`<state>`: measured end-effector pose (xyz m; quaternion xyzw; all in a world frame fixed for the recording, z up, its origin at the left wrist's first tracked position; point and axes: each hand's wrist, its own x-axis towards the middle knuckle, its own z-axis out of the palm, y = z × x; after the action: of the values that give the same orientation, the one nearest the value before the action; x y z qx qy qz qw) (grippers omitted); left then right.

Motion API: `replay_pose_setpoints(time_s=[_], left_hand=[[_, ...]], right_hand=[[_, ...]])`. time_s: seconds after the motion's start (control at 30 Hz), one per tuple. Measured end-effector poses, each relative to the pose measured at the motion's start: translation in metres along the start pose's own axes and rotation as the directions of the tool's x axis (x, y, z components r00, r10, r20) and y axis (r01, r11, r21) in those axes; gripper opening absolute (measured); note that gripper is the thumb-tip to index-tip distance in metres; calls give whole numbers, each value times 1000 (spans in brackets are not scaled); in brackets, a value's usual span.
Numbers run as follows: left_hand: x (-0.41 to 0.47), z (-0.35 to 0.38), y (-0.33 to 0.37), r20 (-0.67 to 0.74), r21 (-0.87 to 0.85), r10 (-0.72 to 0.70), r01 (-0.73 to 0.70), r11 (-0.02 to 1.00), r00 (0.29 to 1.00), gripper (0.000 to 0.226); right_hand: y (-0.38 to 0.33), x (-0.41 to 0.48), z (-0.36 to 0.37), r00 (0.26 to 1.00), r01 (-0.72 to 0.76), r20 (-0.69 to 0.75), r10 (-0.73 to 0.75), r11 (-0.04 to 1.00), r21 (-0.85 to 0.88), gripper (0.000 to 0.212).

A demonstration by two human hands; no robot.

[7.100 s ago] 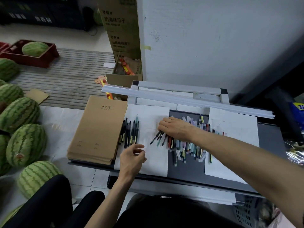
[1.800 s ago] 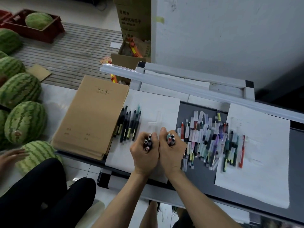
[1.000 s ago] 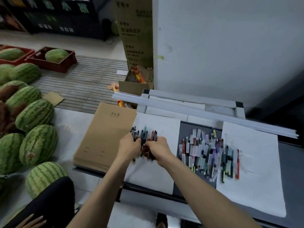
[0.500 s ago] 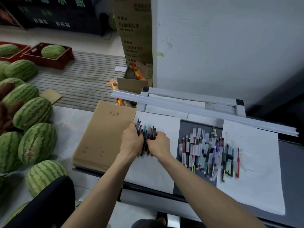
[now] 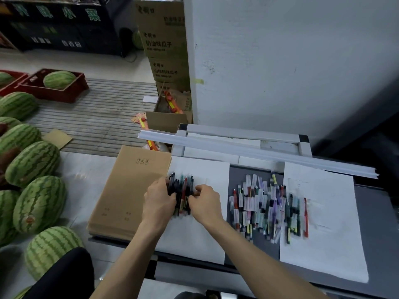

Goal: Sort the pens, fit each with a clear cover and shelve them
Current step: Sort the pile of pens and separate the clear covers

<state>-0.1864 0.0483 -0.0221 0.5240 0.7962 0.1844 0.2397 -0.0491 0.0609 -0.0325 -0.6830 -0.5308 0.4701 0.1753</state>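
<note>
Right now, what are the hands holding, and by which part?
The left hand and right hand grip the bunch of dark pens by its two sides.

Light was dim, cool and diffuse, approx. from overhead; source out of shot. Pale glossy floor tiles (image 5: 86, 175) carried a soft sheen. White paper sheet (image 5: 203, 169) was the brightest area. Shadows were weak and soft-edged. Dark shelving with green lettering (image 5: 54, 24), top left, was underexposed, detail lost. Bundle of dark pens (image 5: 181, 190) betw. left hand (image 5: 158, 201) and right hand (image 5: 205, 203), and loose pile of mixed-colour pens (image 5: 265, 203), read soft, slightly smeared. Wide-angle bowing at edges: long white plastic strips (image 5: 259, 152) curved, striped green watermelons (image 5: 38, 203) stretched.
</note>
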Motion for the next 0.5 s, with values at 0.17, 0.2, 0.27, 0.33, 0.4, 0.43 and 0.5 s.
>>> replay_pose_setpoints(time_s=[0.17, 0.2, 0.27, 0.33, 0.4, 0.43, 0.5], left_hand=[[-7, -3, 1, -7, 26, 44, -44, 999, 999, 13], [-8, -3, 0, -4, 31, 47, -47, 998, 999, 13], [-9, -3, -1, 13, 38, 51, -51, 998, 999, 14], [-10, -2, -1, 35, 39, 55, -56, 998, 998, 18], [-11, -2, -1, 53, 43, 55, -57, 997, 997, 22], [-12, -3, -1, 59, 45, 53, -56, 997, 997, 23], [-12, -4, -1, 68, 44, 47, -50, 998, 997, 23]], right_hand=[[5, -11, 0, 997, 40, 70, -41, 999, 7, 11], [6, -13, 0, 995, 45, 83, -46, 999, 11, 13], [7, -15, 0, 994, 61, 94, -61, 998, 6, 15], [6, -16, -1, 992, 76, 99, -76, 997, 3, 15], [4, -15, -2, 990, 80, 114, -80, 997, 6, 14], [4, -15, -2, 989, 80, 123, -80, 997, 5, 14], [2, -16, -4, 987, 88, 135, -86, 996, -4, 14]])
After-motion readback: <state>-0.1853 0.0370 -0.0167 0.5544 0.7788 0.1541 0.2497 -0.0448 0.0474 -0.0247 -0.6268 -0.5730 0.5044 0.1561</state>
